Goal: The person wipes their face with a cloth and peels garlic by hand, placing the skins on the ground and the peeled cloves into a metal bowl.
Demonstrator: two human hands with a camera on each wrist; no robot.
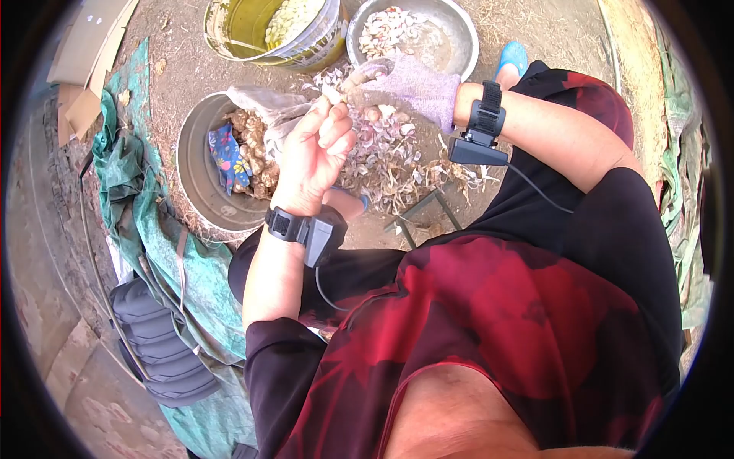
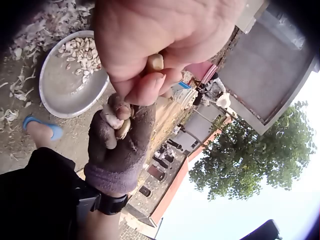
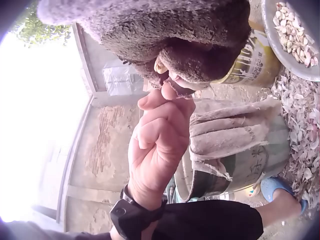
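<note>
My bare left hand [image 1: 312, 157] meets my right hand [image 1: 401, 86], which wears a dirty lilac work glove, above the ground in front of me. In the left wrist view a pale garlic clove [image 2: 155, 62] sits between the curled fingers and thumb of the left hand. The gloved fingers curl round more garlic, with a pinkish piece [image 2: 112, 119] and a yellowish clove [image 2: 123, 129] showing at the fingertips. From the right wrist a clove [image 3: 159, 66] peeks out between gloved fingers, and the left fingertips are right at the glove. The rest of the held garlic is hidden.
A metal basin [image 1: 468, 55] holds several peeled cloves. Beside it stands a yellow bucket [image 1: 332, 50] with pale cloves in it. To the left, a large bucket [image 1: 191, 164] contains brown bulbs and has a cloth [image 1: 264, 103] over its rim. Garlic skins [image 1: 390, 149] litter the ground.
</note>
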